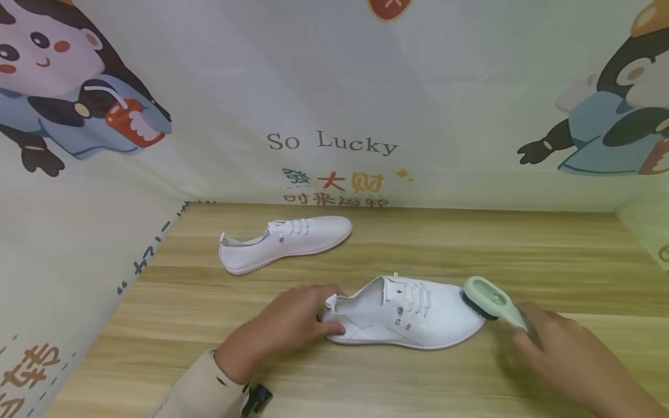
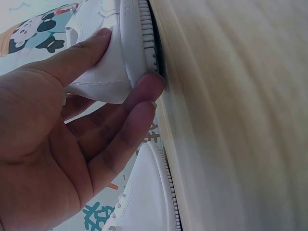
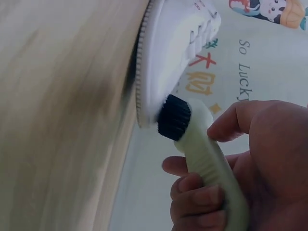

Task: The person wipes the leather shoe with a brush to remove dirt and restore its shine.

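Observation:
A white lace-up shoe [image 1: 366, 325] lies sole down on the wooden table, toe to the right. My left hand [image 1: 292, 319] grips its heel, thumb on the near side and fingers round the back, as the left wrist view shows on the heel [image 2: 115, 62]. My right hand [image 1: 564, 348] holds a pale green scrub brush [image 1: 488, 296] by its handle, fingers wrapped round it in the right wrist view. The brush's dark bristles [image 3: 174, 118] are at the toe of the shoe. The second white shoe [image 1: 287, 244] lies farther back on the left, toe also to the right.
The wood-grain tabletop [image 1: 470, 244] ends at a pale printed backdrop [image 1: 334, 87] with cartoon figures and lettering. Side panels of the same cloth flank the table, the left one [image 1: 52, 244] close by. A black clip-like piece [image 1: 256, 399] sits by the left sleeve.

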The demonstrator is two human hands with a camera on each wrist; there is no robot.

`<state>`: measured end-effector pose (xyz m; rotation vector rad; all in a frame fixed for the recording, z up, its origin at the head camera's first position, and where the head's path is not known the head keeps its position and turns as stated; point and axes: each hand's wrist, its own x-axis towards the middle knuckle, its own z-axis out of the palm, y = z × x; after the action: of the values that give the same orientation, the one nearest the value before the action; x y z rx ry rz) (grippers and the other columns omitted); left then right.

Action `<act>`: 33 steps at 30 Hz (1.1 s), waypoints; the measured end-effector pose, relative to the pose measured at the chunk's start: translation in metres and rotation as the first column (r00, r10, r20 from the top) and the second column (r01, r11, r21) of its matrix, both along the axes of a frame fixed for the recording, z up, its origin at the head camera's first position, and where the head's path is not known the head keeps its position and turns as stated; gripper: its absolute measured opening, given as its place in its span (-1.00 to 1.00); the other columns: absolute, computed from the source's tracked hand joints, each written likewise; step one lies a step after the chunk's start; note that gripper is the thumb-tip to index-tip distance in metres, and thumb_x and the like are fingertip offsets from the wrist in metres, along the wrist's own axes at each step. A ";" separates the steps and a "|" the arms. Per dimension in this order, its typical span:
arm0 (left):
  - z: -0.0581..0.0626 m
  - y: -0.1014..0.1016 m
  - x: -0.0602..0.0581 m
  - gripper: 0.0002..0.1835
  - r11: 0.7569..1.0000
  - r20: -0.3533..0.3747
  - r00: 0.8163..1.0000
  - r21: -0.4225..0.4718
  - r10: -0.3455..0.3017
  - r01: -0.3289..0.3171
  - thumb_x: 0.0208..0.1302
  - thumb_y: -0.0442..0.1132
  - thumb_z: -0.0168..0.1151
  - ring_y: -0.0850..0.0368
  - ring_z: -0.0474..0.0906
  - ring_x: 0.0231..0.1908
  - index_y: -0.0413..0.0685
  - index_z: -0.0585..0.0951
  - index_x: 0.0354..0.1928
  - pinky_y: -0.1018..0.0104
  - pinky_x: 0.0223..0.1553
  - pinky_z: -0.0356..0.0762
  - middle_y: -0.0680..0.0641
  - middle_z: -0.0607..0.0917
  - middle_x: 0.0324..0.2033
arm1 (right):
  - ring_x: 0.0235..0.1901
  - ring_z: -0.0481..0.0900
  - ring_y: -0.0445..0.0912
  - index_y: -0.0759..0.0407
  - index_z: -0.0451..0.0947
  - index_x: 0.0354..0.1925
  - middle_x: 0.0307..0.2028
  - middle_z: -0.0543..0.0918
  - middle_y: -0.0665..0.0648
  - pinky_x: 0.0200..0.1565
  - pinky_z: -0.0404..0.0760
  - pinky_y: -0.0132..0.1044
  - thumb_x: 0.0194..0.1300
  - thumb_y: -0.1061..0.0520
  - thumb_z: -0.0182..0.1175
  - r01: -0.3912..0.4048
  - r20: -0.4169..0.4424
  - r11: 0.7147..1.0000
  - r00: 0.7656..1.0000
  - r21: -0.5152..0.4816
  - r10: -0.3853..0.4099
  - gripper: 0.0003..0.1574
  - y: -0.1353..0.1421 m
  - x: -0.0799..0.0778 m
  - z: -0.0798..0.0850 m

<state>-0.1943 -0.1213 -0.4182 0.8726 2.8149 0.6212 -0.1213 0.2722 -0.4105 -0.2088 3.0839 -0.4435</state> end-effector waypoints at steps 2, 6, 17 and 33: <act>0.001 0.000 -0.001 -0.48 1.000 0.002 1.000 -0.004 -0.004 0.004 0.14 0.09 0.46 0.22 0.64 -0.18 0.10 0.62 0.11 0.18 -0.10 0.59 0.11 0.75 -0.16 | -0.55 0.34 -0.14 0.41 0.42 0.21 -0.47 0.51 0.01 -0.50 0.35 -0.28 0.48 -0.01 0.07 0.001 0.043 1.000 0.999 0.010 -0.002 -0.42 0.002 0.000 0.002; 0.001 0.000 -0.001 -0.48 1.000 0.012 1.000 -0.002 0.003 -0.003 0.13 0.08 0.46 0.23 0.61 -0.23 0.10 0.62 0.11 0.18 -0.12 0.57 0.13 0.74 -0.18 | -0.62 0.29 -0.18 0.39 0.40 0.24 -0.51 0.47 -0.02 -0.58 0.27 -0.34 0.50 -0.07 0.04 -0.009 0.094 0.999 0.996 0.030 0.006 -0.39 0.005 0.002 0.004; 0.000 0.000 -0.001 -0.49 1.000 0.004 1.000 0.001 -0.005 0.005 0.14 0.08 0.46 0.24 0.59 -0.26 0.10 0.62 0.10 0.21 -0.16 0.56 0.15 0.73 -0.22 | -0.21 0.60 -0.08 0.22 0.40 0.28 -0.07 0.68 0.12 -0.25 0.63 -0.04 0.45 0.02 0.16 -0.151 0.049 0.988 0.987 -0.046 0.153 -0.47 -0.008 0.004 -0.012; -0.002 0.000 -0.001 -0.50 1.000 0.009 1.000 0.001 -0.006 0.006 0.14 0.08 0.46 0.23 0.57 -0.28 0.10 0.62 0.09 0.20 -0.18 0.54 0.15 0.71 -0.27 | -0.16 0.68 0.21 0.40 0.37 0.31 -0.17 0.68 0.37 -0.17 0.63 0.19 0.41 0.12 0.21 -0.114 -0.132 0.993 0.985 -0.012 0.112 -0.39 -0.010 0.006 -0.018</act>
<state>-0.1951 -0.1211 -0.4197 0.8758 2.8031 0.6248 -0.1157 0.2626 -0.4281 -0.4278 3.1744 -0.4734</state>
